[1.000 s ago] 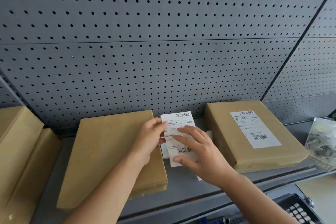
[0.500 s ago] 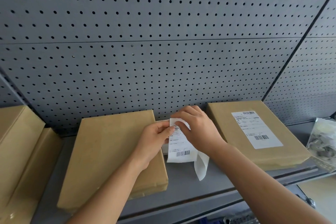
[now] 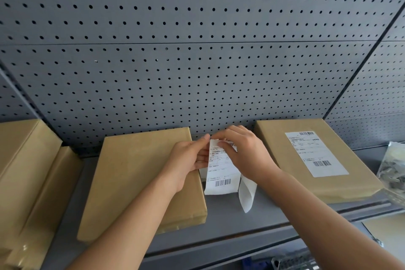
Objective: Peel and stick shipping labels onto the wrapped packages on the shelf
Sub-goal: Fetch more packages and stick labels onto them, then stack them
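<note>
Over the grey metal shelf (image 3: 230,221), peeling a white label (image 3: 220,173) pinched in left hand (image 3: 188,158) and right hand (image 3: 247,155); labelled brown-paper package (image 3: 276,149) done, bare brown-paper package (image 3: 140,173) waiting.

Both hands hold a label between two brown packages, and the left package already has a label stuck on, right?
No. The head view shows the left package bare; the stuck label sits on the right package. The left hand and right hand do hold a loose label between the two.
</note>
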Demonstrator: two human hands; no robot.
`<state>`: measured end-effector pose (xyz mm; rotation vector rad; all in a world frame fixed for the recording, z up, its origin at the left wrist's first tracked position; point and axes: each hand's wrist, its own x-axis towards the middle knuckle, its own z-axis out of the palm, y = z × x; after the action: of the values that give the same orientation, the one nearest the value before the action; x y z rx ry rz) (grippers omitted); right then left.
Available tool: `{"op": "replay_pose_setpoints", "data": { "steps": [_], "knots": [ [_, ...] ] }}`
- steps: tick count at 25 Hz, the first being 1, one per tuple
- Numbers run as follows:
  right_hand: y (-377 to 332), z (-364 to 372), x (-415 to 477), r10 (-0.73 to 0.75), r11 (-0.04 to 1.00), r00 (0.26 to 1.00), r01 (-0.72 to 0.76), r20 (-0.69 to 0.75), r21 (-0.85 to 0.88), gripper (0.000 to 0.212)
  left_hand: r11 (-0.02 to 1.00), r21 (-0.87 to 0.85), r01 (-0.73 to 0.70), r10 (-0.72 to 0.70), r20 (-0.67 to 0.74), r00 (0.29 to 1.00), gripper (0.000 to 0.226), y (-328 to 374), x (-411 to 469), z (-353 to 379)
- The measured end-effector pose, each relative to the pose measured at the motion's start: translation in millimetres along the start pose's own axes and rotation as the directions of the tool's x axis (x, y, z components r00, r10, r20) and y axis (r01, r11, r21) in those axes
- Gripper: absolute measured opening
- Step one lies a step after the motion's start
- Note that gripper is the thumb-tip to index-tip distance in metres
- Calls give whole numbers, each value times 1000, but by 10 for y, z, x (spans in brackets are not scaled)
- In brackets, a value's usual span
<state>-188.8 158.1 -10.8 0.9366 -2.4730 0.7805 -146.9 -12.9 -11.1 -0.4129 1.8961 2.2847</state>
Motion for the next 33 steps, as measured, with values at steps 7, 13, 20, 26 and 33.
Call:
{"op": "replay_pose_setpoints", "data": {
  "steps": [7, 13, 20, 26, 33],
  "knots": [
    [-5, -6, -47, -12, 1000, 998, 10, -65, -30, 21, 984, -113, 134, -132, 22, 991, 17, 88, 49, 13],
    [-23, 1, -63, -25, 1000, 995, 24, -93, -12, 17, 952, -242, 189, -188, 28, 982, 14, 104, 73, 38],
    [-27, 15, -71, -21, 1000, 994, 22, -103, 2, 17, 961, -218, 169, -176, -11, 984, 12, 76, 85, 72],
    [-25, 10, -67, 13, 999, 997, -9, -81, 40, 13, 966, -198, 166, -174, -25, 984, 13, 57, 96, 90],
    [-46, -63, -86, 60, 993, 998, -59, -5, 104, 8, 969, -181, 170, -184, -63, 981, 16, 26, 139, 94]
  ]
}}
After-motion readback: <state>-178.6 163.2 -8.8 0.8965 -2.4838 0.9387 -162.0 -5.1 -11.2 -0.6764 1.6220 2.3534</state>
